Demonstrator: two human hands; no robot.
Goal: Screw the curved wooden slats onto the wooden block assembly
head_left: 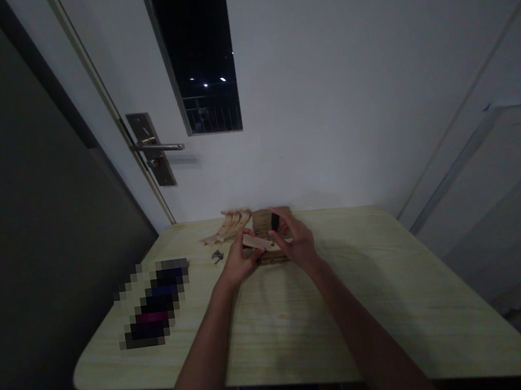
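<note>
Both of my hands meet near the far edge of a pale wooden table (305,317). My left hand (238,260) pinches the left end of a flat, light wooden strip (256,241). My right hand (295,240) grips the strip's right end, fingers curled over it. Under and behind the hands sits a brown wooden block (264,221) with a small black piece (275,221) on it. A fan of similar wooden strips (228,225) lies just left of the block.
A small dark metal part (217,257) lies left of my left hand. A blurred dark object (157,301) rests on the table's left side. Behind the table stand a white wall, a door with a metal handle (158,148) and a dark window.
</note>
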